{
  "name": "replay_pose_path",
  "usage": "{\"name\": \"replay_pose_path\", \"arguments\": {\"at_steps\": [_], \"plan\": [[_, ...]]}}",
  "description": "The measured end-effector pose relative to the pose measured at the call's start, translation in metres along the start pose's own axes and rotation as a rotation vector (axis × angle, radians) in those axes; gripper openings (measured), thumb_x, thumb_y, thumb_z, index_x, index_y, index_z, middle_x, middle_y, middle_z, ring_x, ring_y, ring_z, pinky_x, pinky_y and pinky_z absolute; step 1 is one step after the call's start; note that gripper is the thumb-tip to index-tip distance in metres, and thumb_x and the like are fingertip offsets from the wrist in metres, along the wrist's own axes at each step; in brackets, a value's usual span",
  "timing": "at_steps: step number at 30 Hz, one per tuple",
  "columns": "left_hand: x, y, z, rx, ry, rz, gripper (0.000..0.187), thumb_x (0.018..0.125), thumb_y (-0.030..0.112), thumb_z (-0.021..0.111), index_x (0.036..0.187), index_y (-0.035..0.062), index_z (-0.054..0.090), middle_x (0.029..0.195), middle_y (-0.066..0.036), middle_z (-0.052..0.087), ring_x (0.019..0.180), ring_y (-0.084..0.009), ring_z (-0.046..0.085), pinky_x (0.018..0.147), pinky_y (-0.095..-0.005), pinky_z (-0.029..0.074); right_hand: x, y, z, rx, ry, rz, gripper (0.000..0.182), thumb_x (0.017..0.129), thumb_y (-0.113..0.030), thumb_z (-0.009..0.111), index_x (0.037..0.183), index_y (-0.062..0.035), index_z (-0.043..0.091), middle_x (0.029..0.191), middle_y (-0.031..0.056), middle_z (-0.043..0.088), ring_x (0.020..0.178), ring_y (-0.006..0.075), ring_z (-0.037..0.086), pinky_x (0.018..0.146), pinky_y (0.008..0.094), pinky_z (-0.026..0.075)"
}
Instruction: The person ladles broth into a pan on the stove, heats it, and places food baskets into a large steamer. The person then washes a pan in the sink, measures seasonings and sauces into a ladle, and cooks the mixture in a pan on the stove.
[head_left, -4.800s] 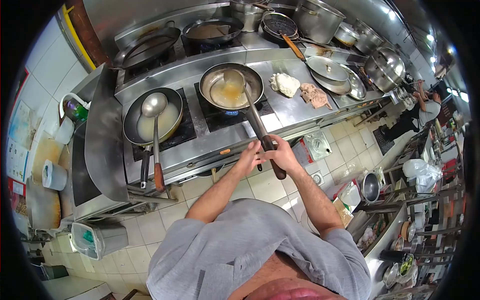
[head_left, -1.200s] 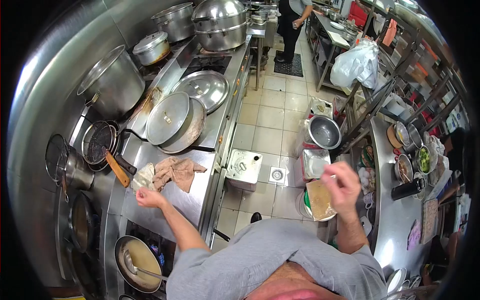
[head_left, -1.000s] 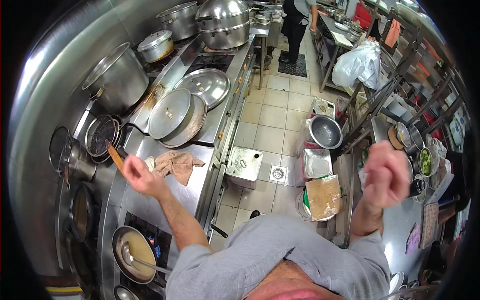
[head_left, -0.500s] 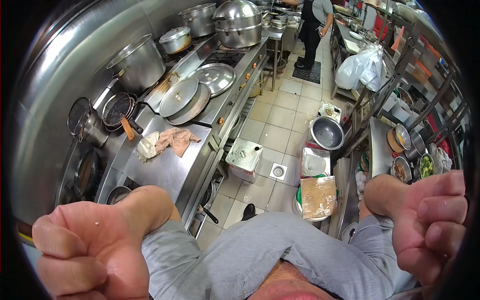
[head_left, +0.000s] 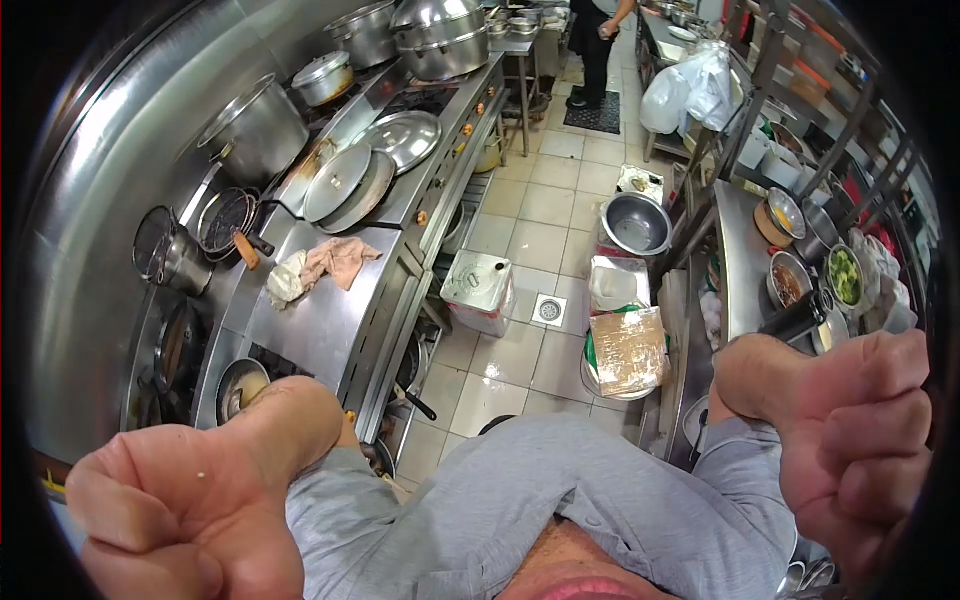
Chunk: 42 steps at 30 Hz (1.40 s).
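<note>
Raised close to the camera at the lower left is my left hand [head_left: 185, 510], its fingers curled in and nothing visible in them. My right hand [head_left: 855, 440] is up at the lower right, also curled with nothing showing inside. Behind my left wrist, a pan [head_left: 240, 388] with some pale liquid sits at the stove. Beyond it, a pink cloth [head_left: 340, 260] and a whitish cloth [head_left: 287, 280] lie on the steel counter [head_left: 310, 325]. Near my right wrist are a black handle [head_left: 797, 314], a bowl of reddish food [head_left: 790, 280] and a bowl of green vegetables [head_left: 846, 275].
Pots, including a large pot [head_left: 255, 130], and lids [head_left: 400, 140] line the stove at left. On the floor stand a square tin [head_left: 477, 280], a metal basin [head_left: 636, 223] and a cardboard-topped container [head_left: 628, 350]. A person [head_left: 592, 60] stands farther down the aisle.
The view has shifted forward along the aisle, bringing the pan and black handle into view. Both my hands stay raised and curled. The person's upper body is now more cut off.
</note>
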<state>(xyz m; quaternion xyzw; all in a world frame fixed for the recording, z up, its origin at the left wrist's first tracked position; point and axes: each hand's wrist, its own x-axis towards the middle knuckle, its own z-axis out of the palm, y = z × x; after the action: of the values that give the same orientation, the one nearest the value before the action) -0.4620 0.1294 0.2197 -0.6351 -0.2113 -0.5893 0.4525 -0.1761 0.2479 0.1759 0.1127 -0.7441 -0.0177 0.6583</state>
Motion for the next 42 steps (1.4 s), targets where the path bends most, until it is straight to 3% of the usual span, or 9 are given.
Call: {"name": "replay_pose_path", "arguments": {"at_steps": [1,3,6,7,8,14,30,40,42], "plan": [[0.000,0.002,0.000,-0.016,0.009,0.003,0.042,0.086,0.033,0.049,0.056,0.0202,0.022,0.055,0.008,0.021,0.050,-0.0073,0.022,0.054,-0.0264,0.019,0.002,-0.006,0.003,0.036,0.022,-0.006,0.029,0.086,-0.029,0.044,0.061,-0.0178,0.034,0.058,-0.0071,0.031,0.046,0.0054,0.030,0.053,0.0265,0.021],[0.000,0.007,0.002,-0.381,-0.112,0.055,0.007,0.092,0.022,0.043,0.093,0.0153,0.042,0.069,0.005,0.029,0.055,-0.0079,0.032,0.051,-0.0243,0.024,0.005,-0.019,0.013,0.076,0.051,-0.015,0.026,0.088,-0.033,0.043,0.067,-0.0183,0.039,0.062,-0.0069,0.034,0.047,0.0061,0.032,0.055,0.0270,0.023],[-0.005,0.000,-0.008,-0.610,-0.171,0.051,0.014,0.095,0.032,0.035,0.091,0.0183,0.034,0.076,0.003,0.031,0.056,-0.0104,0.030,0.053,-0.0272,0.024,0.008,-0.039,0.023,-0.042,-0.042,0.116,0.017,0.091,-0.035,0.041,0.086,-0.0186,0.043,0.070,-0.0029,0.039,0.049,0.0100,0.036,0.057,0.0296,0.026],[-0.017,0.006,-0.004,-0.427,0.186,-0.091,0.040,0.086,0.041,0.050,0.061,0.0173,0.029,0.060,0.006,0.027,0.052,-0.0094,0.025,0.054,-0.0279,0.019,0.008,-0.045,0.023,-0.109,-0.085,0.164,0.014,0.087,-0.030,0.045,0.085,-0.0159,0.044,0.070,-0.0007,0.041,0.049,0.0114,0.038,0.055,0.0300,0.027],[-0.028,0.005,-0.008,-0.497,0.214,-0.095,0.040,0.086,0.041,0.050,0.061,0.0173,0.029,0.060,0.006,0.027,0.052,-0.0094,0.025,0.054,-0.0279,0.019,0.006,-0.050,0.029,-0.157,-0.142,0.191,0.012,0.084,-0.025,0.049,0.084,-0.0132,0.046,0.070,0.0015,0.044,0.049,0.0128,0.040,0.053,0.0303,0.029],[-0.099,-0.015,-0.009,-0.946,-0.108,-0.542,0.037,0.085,0.033,0.056,0.105,0.0026,0.055,0.065,-0.001,0.038,0.055,-0.0116,0.033,0.053,-0.0290,0.022,0.007,-0.101,0.062,-0.339,-0.297,0.133,0.017,0.064,-0.003,0.067,0.071,-0.0031,0.051,0.064,0.0086,0.051,0.047,0.0182,0.046,0.042,0.0300,0.034],[-0.152,0.046,-0.026,-1.442,-0.301,-0.906,0.036,0.081,0.019,0.063,0.102,-0.0077,0.051,0.063,-0.001,0.038,0.054,-0.0093,0.032,0.048,-0.0229,0.024,0.022,-0.245,0.104,-0.713,-0.436,0.396,0.017,0.066,-0.005,0.066,0.075,-0.0047,0.052,0.067,0.0078,0.051,0.050,0.0194,0.048,0.044,0.0299,0.037],[-0.165,0.092,-0.040,-1.445,-0.468,-1.236,0.032,0.081,0.013,0.061,0.103,-0.0079,0.051,0.064,-0.001,0.045,0.055,-0.0070,0.037,0.051,-0.0202,0.027,0.041,-0.296,0.095,-0.820,-0.483,0.252,0.018,0.067,-0.007,0.066,0.079,-0.0056,0.053,0.070,0.0076,0.051,0.052,0.0203,0.049,0.045,0.0302,0.040],[-0.165,0.103,-0.038,-1.475,-0.493,-1.120,0.031,0.081,0.012,0.061,0.103,-0.0072,0.052,0.064,0.000,0.045,0.055,-0.0059,0.036,0.051,-0.0195,0.026,0.044,-0.316,0.080,-0.836,-0.470,0.233,0.018,0.068,-0.007,0.066,0.080,-0.0058,0.053,0.070,0.0076,0.051,0.053,0.0205,0.050,0.045,0.0303,0.041]]}}
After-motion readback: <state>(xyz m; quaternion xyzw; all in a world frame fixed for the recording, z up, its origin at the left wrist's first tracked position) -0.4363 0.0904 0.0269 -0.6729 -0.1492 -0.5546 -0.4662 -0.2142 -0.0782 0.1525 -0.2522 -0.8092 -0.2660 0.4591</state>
